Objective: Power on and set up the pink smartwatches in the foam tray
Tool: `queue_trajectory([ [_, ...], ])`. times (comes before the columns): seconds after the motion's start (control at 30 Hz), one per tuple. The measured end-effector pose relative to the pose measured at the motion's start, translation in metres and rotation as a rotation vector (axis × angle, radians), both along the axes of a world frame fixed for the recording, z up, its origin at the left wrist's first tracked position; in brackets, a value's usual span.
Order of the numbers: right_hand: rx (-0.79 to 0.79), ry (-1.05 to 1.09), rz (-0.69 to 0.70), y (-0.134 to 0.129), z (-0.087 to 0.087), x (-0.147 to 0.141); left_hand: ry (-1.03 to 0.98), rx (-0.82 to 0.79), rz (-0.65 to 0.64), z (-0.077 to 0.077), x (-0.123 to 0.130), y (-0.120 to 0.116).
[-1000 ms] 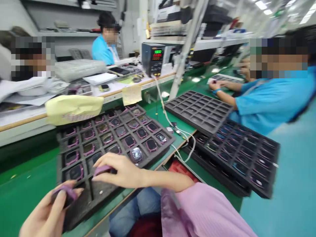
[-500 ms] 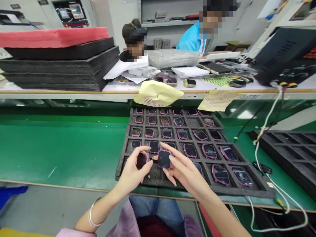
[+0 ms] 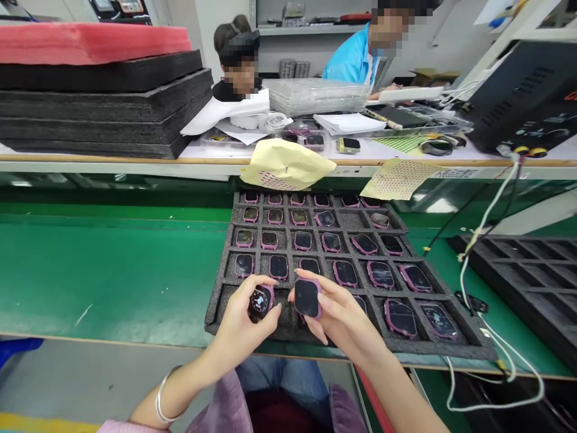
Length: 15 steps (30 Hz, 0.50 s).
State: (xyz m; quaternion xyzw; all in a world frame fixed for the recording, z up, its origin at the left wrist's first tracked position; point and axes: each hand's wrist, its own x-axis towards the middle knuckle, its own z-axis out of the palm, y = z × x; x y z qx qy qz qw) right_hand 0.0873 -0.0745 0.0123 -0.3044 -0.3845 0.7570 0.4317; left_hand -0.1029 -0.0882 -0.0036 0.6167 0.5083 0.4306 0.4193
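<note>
Between the thumb and fingers of my left hand [image 3: 246,319] is a purple-framed smartwatch body [image 3: 261,300] without a strap, its round dial lit on the screen. A second strapless smartwatch body [image 3: 307,297], dark-screened, is gripped in my right hand [image 3: 342,313] with the screen facing me. Both hands are over the near edge of a black foam tray [image 3: 265,287] divided into compartments. Most of its compartments hold similar purple watch bodies, such as a smartwatch body [image 3: 345,273] beyond my right hand. My hands hide part of the front row.
Black foam trays [image 3: 103,111] under a red foam sheet [image 3: 94,43] are stacked on the shelf at left. Another compartmented tray [image 3: 532,270] lies at right beside white cables [image 3: 466,282]. Yellow papers [image 3: 288,165] hang from the shelf edge. Two people are across the bench.
The screen of the watch body in my left hand has gone from dark to a lit dial. My right hand has tilted its watch body slightly. The view has shifted a little.
</note>
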Motion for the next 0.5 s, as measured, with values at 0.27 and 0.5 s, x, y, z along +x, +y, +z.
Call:
queue_trajectory([
  [0.27, 0.009, 0.025, 0.025, 0.0013, -0.0015, 0.0016, -0.041, -0.021, -0.014, -0.0026, -0.0002, -0.0018],
  [0.5, -0.006, 0.015, 0.005, 0.0002, -0.0013, 0.0011, -0.027, -0.036, -0.016, -0.0013, -0.0004, -0.001],
])
